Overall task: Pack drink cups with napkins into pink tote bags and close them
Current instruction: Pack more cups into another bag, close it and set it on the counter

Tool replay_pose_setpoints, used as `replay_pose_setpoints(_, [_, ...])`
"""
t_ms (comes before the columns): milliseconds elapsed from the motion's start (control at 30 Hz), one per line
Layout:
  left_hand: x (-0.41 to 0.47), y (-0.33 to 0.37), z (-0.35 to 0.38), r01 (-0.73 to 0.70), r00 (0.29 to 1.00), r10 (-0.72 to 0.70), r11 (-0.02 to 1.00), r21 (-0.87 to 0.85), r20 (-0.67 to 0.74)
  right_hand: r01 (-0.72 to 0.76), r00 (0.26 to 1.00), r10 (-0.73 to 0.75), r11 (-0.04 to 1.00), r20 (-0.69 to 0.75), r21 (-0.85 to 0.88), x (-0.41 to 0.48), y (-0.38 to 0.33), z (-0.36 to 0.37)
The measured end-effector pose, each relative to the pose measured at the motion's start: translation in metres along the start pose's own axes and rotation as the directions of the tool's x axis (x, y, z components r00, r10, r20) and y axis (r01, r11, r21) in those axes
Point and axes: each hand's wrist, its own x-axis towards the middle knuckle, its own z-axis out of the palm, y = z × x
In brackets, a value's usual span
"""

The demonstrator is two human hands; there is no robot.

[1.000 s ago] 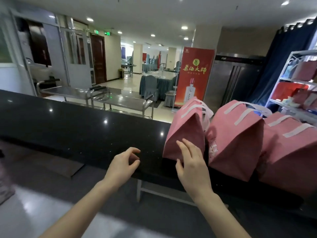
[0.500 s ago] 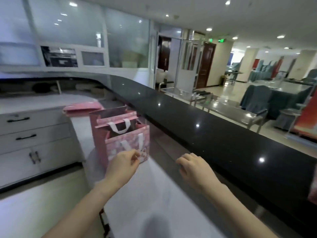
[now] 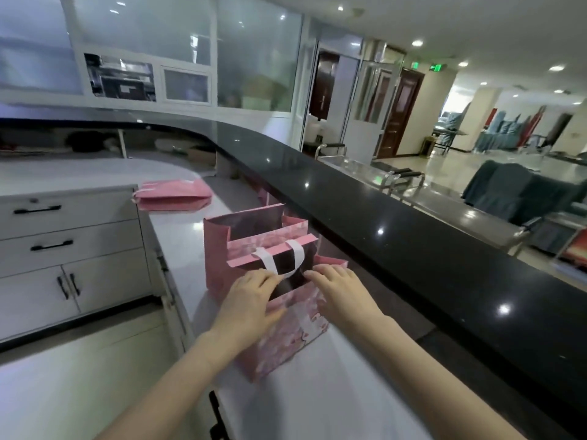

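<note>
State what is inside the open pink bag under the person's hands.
Inside the pink bag only dark interior and a white handle show. Both hands and the front panel cover the bottom, so any cup is unseen.

Legible text: none. Signs noted: one green illuminated exit sign (image 3: pixel 437 67), mounted high above the dark wooden door (image 3: pixel 399 117) at the far right of the glazed partition (its lettering or pictogram is too small and blurred to make out). The pink tote bag (image 3: pixel 279 319) on the white counter carries a pale printed motif on its front panel, unreadable (partly covered by the hands).
</note>
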Motion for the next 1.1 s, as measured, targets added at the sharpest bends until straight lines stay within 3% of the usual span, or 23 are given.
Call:
replay_pose_setpoints(167, [0.016, -0.022, 0.013, -0.204, 0.978, 0.203, 0.979, 0.009, 0.042, 0.071, 0.992, -0.063, 0.995, 0.111, -0.068, 0.035, -0.001, 0.016])
replay_pose_setpoints(400, [0.019, -0.017, 0.006, -0.285, 0.959, 0.284, 0.957, -0.048, -0.014, 0.026, 0.975, -0.009, 0.997, 0.222, -0.074, 0.021, 0.005, 0.002])
replay_pose_setpoints(567, [0.007, 0.017, -0.002, -0.360, 0.932, 0.362, 0.921, -0.152, -0.013, -0.053, 0.981, 0.061, 0.997, 0.184, -0.050, -0.047, 0.007, -0.035])
replay_pose_setpoints(767, [-0.038, 0.116, -0.001, -0.527, 0.833, 0.553, 0.788, -0.318, -0.009, -0.224, 0.966, 0.229, 0.973, 0.121, -0.056, -0.204, 0.001, -0.086])
replay_pose_setpoints(933, [-0.101, 0.222, 0.014, -0.673, 0.673, 0.739, 0.604, -0.426, -0.015, -0.486, 0.861, 0.494, 0.869, 0.118, -0.088, -0.372, -0.015, -0.124])
replay_pose_setpoints(1100, [-0.183, 0.333, 0.035, -0.730, 0.530, 0.844, 0.405, -0.551, -0.082, -0.734, 0.668, 0.743, 0.666, 0.040, -0.133, -0.541, -0.049, -0.154])
